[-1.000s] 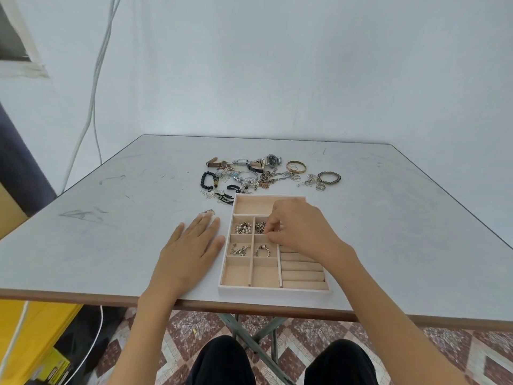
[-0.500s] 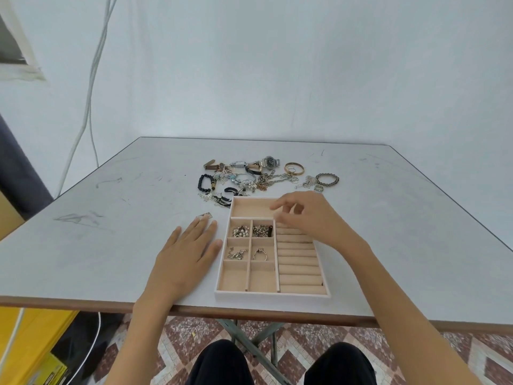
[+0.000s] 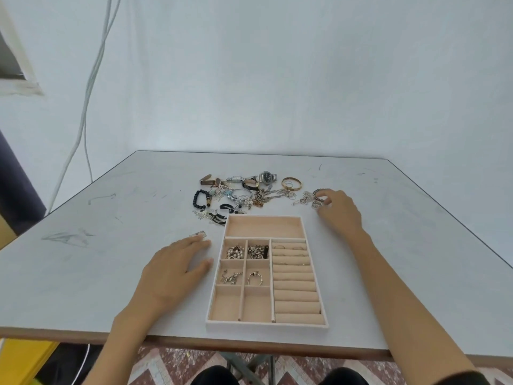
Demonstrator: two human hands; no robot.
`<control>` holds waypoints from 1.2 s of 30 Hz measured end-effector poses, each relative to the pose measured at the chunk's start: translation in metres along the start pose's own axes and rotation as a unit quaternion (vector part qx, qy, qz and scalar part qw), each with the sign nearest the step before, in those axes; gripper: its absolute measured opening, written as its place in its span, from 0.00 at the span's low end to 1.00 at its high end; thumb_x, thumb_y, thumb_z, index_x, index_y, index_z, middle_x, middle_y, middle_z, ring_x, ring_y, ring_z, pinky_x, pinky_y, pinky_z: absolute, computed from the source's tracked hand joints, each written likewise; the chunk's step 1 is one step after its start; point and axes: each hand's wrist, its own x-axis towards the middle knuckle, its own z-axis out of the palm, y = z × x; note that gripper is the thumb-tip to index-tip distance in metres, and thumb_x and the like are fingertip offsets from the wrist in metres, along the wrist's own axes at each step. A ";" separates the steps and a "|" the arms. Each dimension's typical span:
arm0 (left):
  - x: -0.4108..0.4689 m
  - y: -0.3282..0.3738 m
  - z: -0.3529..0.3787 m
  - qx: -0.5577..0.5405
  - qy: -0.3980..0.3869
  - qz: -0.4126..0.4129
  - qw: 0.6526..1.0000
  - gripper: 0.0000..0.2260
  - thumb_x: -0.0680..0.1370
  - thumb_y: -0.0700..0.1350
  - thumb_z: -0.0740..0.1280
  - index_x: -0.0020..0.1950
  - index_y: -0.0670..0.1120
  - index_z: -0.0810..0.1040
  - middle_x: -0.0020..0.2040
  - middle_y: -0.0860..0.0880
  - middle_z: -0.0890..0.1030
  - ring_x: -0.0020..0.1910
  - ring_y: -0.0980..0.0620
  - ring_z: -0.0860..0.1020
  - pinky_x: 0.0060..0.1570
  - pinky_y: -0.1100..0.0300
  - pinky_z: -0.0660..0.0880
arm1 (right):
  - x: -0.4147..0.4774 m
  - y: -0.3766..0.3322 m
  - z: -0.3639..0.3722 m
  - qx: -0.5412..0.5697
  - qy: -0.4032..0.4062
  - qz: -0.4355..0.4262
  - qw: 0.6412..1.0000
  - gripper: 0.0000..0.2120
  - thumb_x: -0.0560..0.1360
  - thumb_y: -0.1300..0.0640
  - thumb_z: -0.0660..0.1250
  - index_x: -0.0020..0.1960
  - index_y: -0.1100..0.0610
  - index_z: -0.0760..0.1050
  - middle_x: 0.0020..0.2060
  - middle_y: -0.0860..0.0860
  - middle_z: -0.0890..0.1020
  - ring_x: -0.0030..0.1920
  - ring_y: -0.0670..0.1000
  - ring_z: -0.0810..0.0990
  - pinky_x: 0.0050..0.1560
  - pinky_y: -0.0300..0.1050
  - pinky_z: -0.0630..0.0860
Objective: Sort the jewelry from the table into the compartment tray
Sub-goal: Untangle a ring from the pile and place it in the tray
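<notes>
A beige compartment tray (image 3: 266,324) lies near the table's front edge. Small jewelry fills some of its left cells, thin rings sit in its right ring rolls, and its wide top cell is bare. A pile of watches, bracelets and chains (image 3: 241,193) lies beyond the tray. My right hand (image 3: 337,209) is at the pile's right end, fingers curled over a beaded bracelet (image 3: 317,192) and a small silver ring (image 3: 316,204); whether it holds one is unclear. My left hand (image 3: 177,268) rests flat on the table left of the tray.
A small clear-and-silver piece (image 3: 199,234) lies at my left fingertips. A gold bangle (image 3: 291,183) lies left of my right hand. The white table (image 3: 83,259) ends at a brown front edge; cables (image 3: 88,79) hang down the wall at the left.
My right hand left the tray's small cells, passed over the tray's top and reached out to the right end of the jewelry pile. My left hand stayed flat in place.
</notes>
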 end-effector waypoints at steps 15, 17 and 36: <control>0.149 0.159 0.014 0.043 0.050 0.117 0.991 0.13 0.78 0.45 0.59 0.56 0.52 0.80 0.55 0.52 0.81 0.56 0.49 0.77 0.51 0.57 0.72 | 0.004 0.016 0.005 0.145 0.071 0.031 0.986 0.04 0.71 0.57 0.70 0.39 0.49 0.79 0.40 0.44 0.81 0.37 0.46 0.76 0.39 0.40 0.69; 0.165 0.173 0.028 0.100 0.036 0.108 0.988 0.13 0.77 0.43 0.59 0.57 0.49 0.79 0.56 0.48 0.81 0.57 0.46 0.77 0.49 0.56 0.71 | 0.004 0.017 0.006 0.127 0.071 0.031 0.989 0.03 0.71 0.56 0.70 0.40 0.49 0.80 0.40 0.45 0.81 0.38 0.46 0.76 0.40 0.41 0.69; 0.227 0.182 0.081 0.019 0.018 0.057 0.998 0.10 0.78 0.45 0.62 0.58 0.48 0.78 0.58 0.47 0.78 0.61 0.46 0.74 0.51 0.53 0.71 | 0.007 0.017 0.011 0.066 0.070 0.016 0.995 0.03 0.73 0.55 0.67 0.42 0.49 0.79 0.43 0.44 0.78 0.43 0.47 0.76 0.39 0.42 0.65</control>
